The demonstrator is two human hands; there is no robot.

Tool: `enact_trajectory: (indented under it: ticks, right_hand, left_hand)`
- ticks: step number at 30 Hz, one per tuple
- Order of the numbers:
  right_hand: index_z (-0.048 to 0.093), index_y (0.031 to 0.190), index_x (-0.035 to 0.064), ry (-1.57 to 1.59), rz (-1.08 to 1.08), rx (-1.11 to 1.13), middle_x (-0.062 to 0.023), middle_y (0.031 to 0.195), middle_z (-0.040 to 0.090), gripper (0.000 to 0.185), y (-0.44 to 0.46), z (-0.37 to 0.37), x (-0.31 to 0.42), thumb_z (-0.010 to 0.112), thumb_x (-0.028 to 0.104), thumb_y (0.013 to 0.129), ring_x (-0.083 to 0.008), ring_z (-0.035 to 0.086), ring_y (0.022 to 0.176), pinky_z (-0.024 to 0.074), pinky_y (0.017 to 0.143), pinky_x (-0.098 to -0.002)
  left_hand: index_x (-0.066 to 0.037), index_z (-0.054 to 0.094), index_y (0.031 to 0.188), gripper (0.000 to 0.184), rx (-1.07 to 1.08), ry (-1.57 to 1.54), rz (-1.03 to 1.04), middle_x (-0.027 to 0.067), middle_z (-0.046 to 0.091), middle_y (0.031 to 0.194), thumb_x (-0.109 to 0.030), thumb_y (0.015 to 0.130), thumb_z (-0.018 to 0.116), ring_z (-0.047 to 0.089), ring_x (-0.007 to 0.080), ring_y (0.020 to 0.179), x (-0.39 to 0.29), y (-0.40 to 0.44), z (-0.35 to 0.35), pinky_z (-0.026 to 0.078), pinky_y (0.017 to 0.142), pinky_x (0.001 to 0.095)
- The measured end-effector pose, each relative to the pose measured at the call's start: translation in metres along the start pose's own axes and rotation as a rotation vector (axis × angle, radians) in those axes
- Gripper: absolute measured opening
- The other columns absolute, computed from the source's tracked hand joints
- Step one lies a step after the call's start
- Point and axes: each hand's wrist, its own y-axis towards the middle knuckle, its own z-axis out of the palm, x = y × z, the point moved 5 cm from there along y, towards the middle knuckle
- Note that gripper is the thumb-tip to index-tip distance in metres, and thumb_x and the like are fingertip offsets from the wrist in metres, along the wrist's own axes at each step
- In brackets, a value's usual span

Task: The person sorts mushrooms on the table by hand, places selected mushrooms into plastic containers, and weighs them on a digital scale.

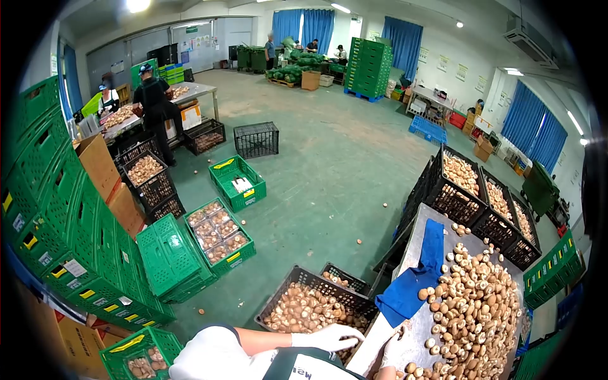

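Observation:
My left hand, in a white glove, lies over the near edge of a black crate of shiitake mushrooms. Its fingers are stretched out and no object shows in them. On the metal table, my right hand, also gloved, is close to the near edge, beside the pile of mushrooms. Its fingers look loosely apart, though part of the hand is cut off by its angle; I see nothing held. A blue cloth lies along the table's left side.
Black crates of mushrooms stand beyond the table. To my left are stacked green crates, a green crate of packed trays and another green crate on the floor. Other people work at a far table.

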Motion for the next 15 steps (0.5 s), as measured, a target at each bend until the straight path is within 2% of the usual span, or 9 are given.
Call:
enact_trajectory:
  ticks: [2,3,4,8,11,12,13,14,15]
  right_hand:
    - [0.062,0.116,-0.0011,0.009,0.002,-0.01,-0.0175,0.114,0.064,0.031,0.0,0.002,0.0,0.054,0.0,0.086,-0.029,0.061,0.105,0.046,0.096,-0.0367]
    - [0.062,0.116,-0.0012,0.018,0.001,-0.019,-0.0174,0.114,0.065,0.031,0.002,0.002,-0.002,0.054,0.0,0.087,-0.0289,0.061,0.105,0.046,0.096,-0.0367]
    - [0.062,0.116,-0.0013,0.024,-0.001,-0.026,-0.0173,0.114,0.065,0.031,0.002,0.003,-0.004,0.053,0.0,0.087,-0.0288,0.061,0.105,0.046,0.096,-0.0367]
    - [0.062,0.117,-0.0016,0.054,-0.021,-0.064,-0.017,0.115,0.065,0.031,0.001,0.005,-0.015,0.053,0.001,0.088,-0.0284,0.061,0.105,0.0461,0.096,-0.0365]
    - [0.062,0.118,-0.0019,0.084,-0.093,-0.152,-0.0168,0.115,0.065,0.031,0.004,0.01,-0.007,0.053,0.002,0.088,-0.0281,0.061,0.105,0.0461,0.096,-0.0363]
    - [0.061,0.12,-0.0022,0.075,0.023,-0.071,-0.0164,0.117,0.064,0.032,0.002,0.007,-0.002,0.054,0.004,0.09,-0.0272,0.06,0.107,0.0458,0.097,-0.0359]
    - [0.059,0.122,-0.0026,0.057,0.137,0.012,-0.0161,0.12,0.063,0.033,-0.002,-0.003,0.03,0.054,0.006,0.091,-0.0263,0.06,0.109,0.0456,0.097,-0.0354]
    - [0.058,0.123,-0.0032,0.058,0.128,0.014,-0.0164,0.12,0.063,0.034,-0.001,-0.002,0.027,0.054,0.008,0.092,-0.0263,0.06,0.108,0.0458,0.096,-0.0355]
    - [0.057,0.125,-0.0038,0.079,0.103,-0.002,-0.0166,0.12,0.062,0.035,0.001,0.0,0.018,0.055,0.01,0.093,-0.0262,0.06,0.107,0.046,0.096,-0.0356]
  left_hand:
    - [-0.009,0.062,0.122,0.033,0.066,-0.023,0.089,0.0079,0.069,0.11,-0.028,0.097,0.055,0.065,0.019,0.094,-0.009,-0.003,0.01,0.05,0.083,0.0325]
    - [-0.008,0.062,0.123,0.033,0.116,-0.022,0.05,0.0081,0.069,0.112,-0.026,0.097,0.055,0.064,0.0192,0.095,-0.003,-0.002,0.014,0.051,0.083,0.0324]
    - [-0.008,0.062,0.122,0.03,0.055,-0.036,0.113,0.0041,0.07,0.096,-0.021,0.097,0.056,0.063,0.0116,0.082,0.0,-0.002,0.016,0.05,0.074,0.0285]
    - [-0.007,0.062,0.123,0.03,-0.053,-0.119,0.117,0.006,0.069,0.105,-0.022,0.097,0.056,0.063,0.0135,0.087,0.004,-0.004,0.015,0.05,0.075,0.0294]
    - [-0.008,0.061,0.124,0.031,-0.043,0.031,0.135,0.0097,0.067,0.111,-0.022,0.097,0.056,0.064,0.0193,0.092,-0.004,-0.001,0.006,0.051,0.081,0.0323]
    - [-0.009,0.061,0.125,0.031,-0.043,0.062,0.135,0.0105,0.067,0.111,-0.022,0.097,0.055,0.064,0.0213,0.094,-0.008,0.0,0.005,0.051,0.083,0.0337]
    - [-0.009,0.061,0.124,0.032,-0.129,0.172,0.23,0.0117,0.066,0.112,-0.025,0.097,0.053,0.063,0.0268,0.1,-0.011,0.003,0.001,0.05,0.087,0.0387]
    - [-0.01,0.061,0.124,0.032,-0.141,0.198,0.281,0.0128,0.065,0.109,-0.025,0.097,0.051,0.062,0.0298,0.102,-0.034,0.001,-0.011,0.049,0.088,0.0419]
    - [-0.01,0.061,0.123,0.031,-0.167,0.219,0.36,0.0139,0.065,0.104,-0.022,0.096,0.052,0.062,0.0307,0.098,-0.048,0.004,-0.02,0.049,0.086,0.0416]
